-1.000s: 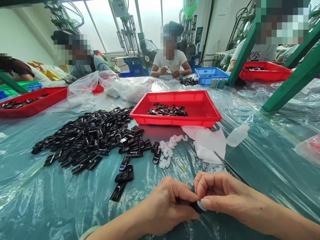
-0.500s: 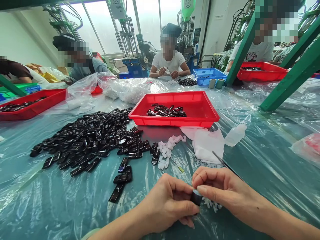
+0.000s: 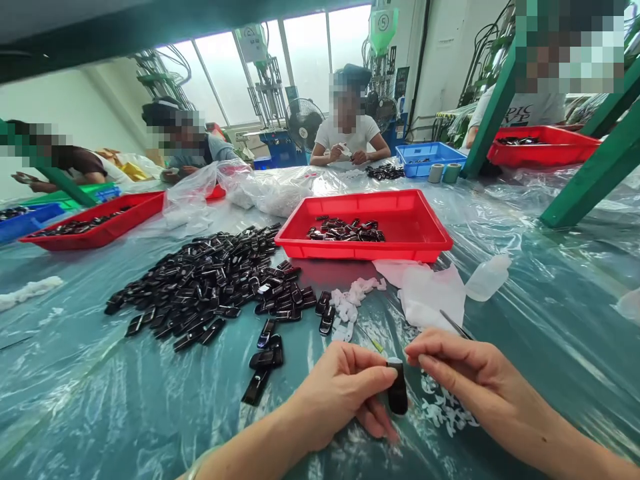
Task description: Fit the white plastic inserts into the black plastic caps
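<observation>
My left hand (image 3: pixel 345 383) is closed, its thumb and fingers pinching a small glossy black plastic part (image 3: pixel 399 393) with a pale top end, held upright. Just right of that end, my right hand (image 3: pixel 465 373) has its thumb and forefinger together; whatever they may hold is too small to make out. A thin dark pointed tool (image 3: pixel 453 323) shows behind the right hand, its lower end hidden; I cannot tell whether the hand grips it. White scraps (image 3: pixel 447 407) lie under the right hand. Several similar parts (image 3: pixel 265 360) lie left of my hands.
A large pile of black parts (image 3: pixel 200 287) spreads to the left. Ahead stands a red tray (image 3: pixel 365 251) with more parts. White pieces (image 3: pixel 347 303), a white cloth (image 3: pixel 433 293) and a translucent bottle (image 3: pixel 489 277) lie nearby. Green posts (image 3: pixel 590 167) rise at right. Co-workers sit around the table.
My right hand has drawn back from the black part, leaving a small gap. My left hand has turned the part so more of its length shows. The camera view has shifted left.
</observation>
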A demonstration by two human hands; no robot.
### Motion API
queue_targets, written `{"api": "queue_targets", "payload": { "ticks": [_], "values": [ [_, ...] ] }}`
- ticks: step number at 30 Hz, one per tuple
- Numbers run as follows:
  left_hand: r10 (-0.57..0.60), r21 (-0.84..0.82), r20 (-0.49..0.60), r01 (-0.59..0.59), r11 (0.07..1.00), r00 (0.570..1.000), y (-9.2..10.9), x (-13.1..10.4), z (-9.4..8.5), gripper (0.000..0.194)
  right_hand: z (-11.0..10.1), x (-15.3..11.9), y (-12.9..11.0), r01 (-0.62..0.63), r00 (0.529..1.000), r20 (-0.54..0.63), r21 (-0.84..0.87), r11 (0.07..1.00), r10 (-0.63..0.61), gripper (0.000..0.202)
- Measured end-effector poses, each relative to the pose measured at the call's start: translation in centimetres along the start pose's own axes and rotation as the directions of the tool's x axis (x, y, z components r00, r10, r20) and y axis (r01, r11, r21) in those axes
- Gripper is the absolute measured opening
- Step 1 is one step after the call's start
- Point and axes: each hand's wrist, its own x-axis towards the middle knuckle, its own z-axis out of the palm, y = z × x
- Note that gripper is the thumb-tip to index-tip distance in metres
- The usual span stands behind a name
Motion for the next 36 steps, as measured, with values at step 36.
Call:
{"api": "queue_targets", "payload": {
  "ticks": [36],
  "values": [
    [0.425,0.964,-0.267,0.237,0.123,0.865,2.6,-7.1,-7.2,0.02,0.7,-0.6,0.5,0.3,0.951,0.185,-0.364,0.882,-0.247,0.019]
  ]
}}
